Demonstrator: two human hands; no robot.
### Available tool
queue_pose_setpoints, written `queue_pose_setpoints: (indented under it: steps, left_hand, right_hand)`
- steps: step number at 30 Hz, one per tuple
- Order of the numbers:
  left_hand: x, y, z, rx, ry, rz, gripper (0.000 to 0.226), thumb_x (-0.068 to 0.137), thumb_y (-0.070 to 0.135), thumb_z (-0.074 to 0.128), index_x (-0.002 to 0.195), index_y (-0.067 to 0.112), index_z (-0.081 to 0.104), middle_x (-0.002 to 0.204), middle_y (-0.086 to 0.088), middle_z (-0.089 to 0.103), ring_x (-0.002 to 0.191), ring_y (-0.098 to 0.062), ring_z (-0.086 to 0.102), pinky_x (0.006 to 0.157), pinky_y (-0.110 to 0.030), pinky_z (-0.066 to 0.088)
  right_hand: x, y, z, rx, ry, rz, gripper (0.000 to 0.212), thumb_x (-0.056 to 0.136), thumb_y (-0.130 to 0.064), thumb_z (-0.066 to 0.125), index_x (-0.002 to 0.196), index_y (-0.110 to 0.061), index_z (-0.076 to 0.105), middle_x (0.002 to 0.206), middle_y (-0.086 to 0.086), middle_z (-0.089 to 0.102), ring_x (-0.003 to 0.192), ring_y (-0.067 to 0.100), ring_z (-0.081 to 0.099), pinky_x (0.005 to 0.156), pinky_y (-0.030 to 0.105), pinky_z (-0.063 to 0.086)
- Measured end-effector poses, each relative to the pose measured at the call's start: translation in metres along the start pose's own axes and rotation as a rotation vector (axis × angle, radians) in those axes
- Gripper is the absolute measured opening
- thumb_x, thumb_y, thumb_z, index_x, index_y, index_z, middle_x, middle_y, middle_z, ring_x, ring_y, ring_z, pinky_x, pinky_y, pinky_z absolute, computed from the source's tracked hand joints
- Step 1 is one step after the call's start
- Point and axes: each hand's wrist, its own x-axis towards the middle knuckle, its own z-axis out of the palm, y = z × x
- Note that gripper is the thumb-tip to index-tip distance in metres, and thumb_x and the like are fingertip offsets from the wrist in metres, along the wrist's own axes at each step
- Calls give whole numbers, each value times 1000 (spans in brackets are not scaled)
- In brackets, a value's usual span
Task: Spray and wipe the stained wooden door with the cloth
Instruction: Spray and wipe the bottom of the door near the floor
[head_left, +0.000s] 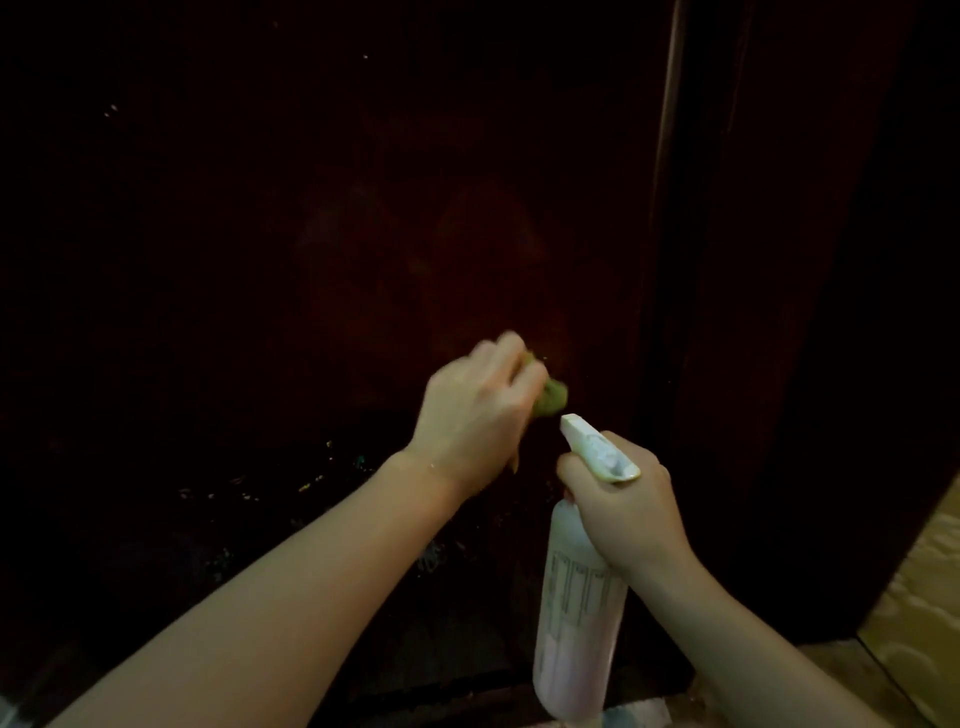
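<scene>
A dark brown wooden door (322, 218) fills most of the view, with pale specks and smears low down near its bottom. My left hand (472, 410) grips a small yellow-green cloth (707, 400) bunched against the door; only a bit of cloth shows past the fingers, and the hand is blurred. Just right of it and lower, my right hand (628, 514) holds a pale translucent spray bottle (576, 623) by the neck. Its white nozzle (592, 441) points up-left toward the cloth.
The door's right edge and a dark frame (779, 312) run down the right side. Light tiled floor (919, 597) shows at the lower right corner. The lighting is dim.
</scene>
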Motion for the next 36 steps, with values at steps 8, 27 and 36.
queue_pose_setpoints:
  steps: [8, 27, 36]
  left_hand:
    - [-3, 2, -10, -20, -31, -16, 20, 78, 13, 72, 94, 4, 63, 91, -13, 56, 68, -22, 57, 46, -26, 42]
    - [23, -3, -9, 26, 65, -76, 17, 83, 9, 75, 96, 3, 66, 92, -9, 57, 70, -17, 56, 47, -23, 43]
    - [-3, 22, 20, 37, -151, 142, 5, 80, 4, 64, 85, 6, 64, 90, -12, 58, 67, -22, 51, 51, -28, 34]
  right_hand:
    - [-5, 10, -14, -32, -20, 49, 13, 86, -20, 66, 78, -11, 61, 75, 9, 63, 71, 23, 59, 65, 41, 49]
    - [-5, 17, -16, 54, 64, -53, 22, 87, -13, 66, 68, -9, 55, 60, 0, 51, 53, 9, 47, 52, 26, 41]
    - [-3, 22, -24, 57, 83, -2, 21, 83, -10, 65, 68, -1, 53, 60, 7, 51, 55, 14, 46, 55, 33, 40]
